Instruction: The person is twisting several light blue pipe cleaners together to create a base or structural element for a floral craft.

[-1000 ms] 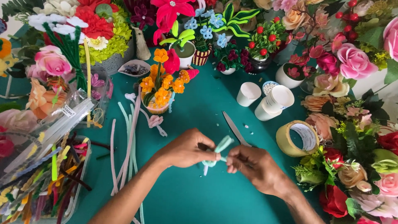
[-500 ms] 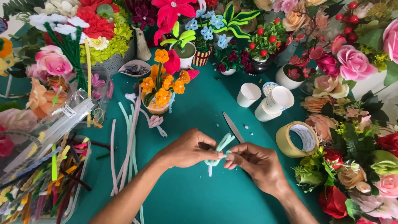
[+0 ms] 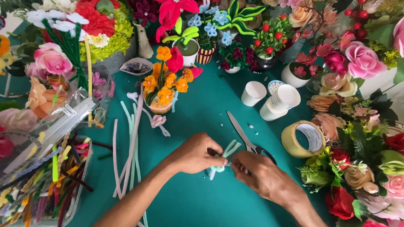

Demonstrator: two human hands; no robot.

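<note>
**Clerk:** Pale mint pipe cleaner (image 3: 227,152), one piece, was entered first. Location?

**Keeper:** It sat between both hands, just above the teal table (image 3: 198,201), near the middle. The left hand (image 3: 194,153) pinched one side and the right hand (image 3: 257,174) pinched the other, fingertips nearly meeting. Both hands were closed on it.

**Clerk:** Condition of the piece?

**Keeper:** Partly shaped, by my judgement. Looped ends fanned upward and short tails hung below the pinch; no stem or finished flower form showed. The bending looked begun, not completed.

**Clerk:** Items adjoining?

**Keeper:** Scissors (image 3: 242,132) lay just beyond the right hand, blades shut as far as could be told. A roll of tape (image 3: 302,138) stood to their right, with white paper cups (image 3: 275,101) further back. Loose pink and pale stems (image 3: 131,143) lay unused to the left, well apart.

**Clerk:** Outer entries?

**Keeper:** A small pot of orange flowers (image 3: 165,86), and a clear bin of mixed coloured pipe cleaners (image 3: 42,185) at the left edge.
</note>
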